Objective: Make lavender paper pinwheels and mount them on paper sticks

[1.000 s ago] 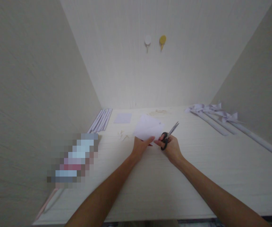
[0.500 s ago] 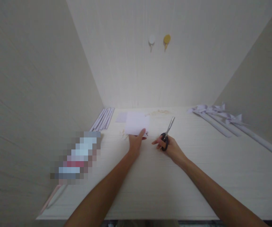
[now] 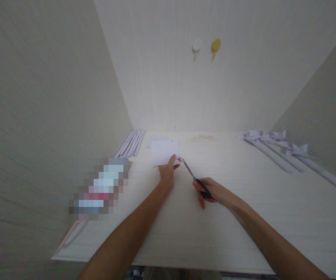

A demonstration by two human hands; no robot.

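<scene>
Between the thumb and fingers of my left hand is a white sheet of paper, held at its lower right part. My right hand grips black-handled scissors. The blades look closed and point up and left, with their tips close to the paper's right edge; whether they touch it I cannot tell. Behind the held sheet, another piece of pale paper lies on the white table, partly covered.
Several rolled paper sticks lie at the back left. On the right rest paper rolls with pinwheel-like folded ends. A pixelated object leans along the left wall. White and yellow hooks are on the back wall.
The scissors have swung from pointing up and right to pointing up and left toward the paper. My right hand has turned and come nearer to me. The view has shifted slightly.
</scene>
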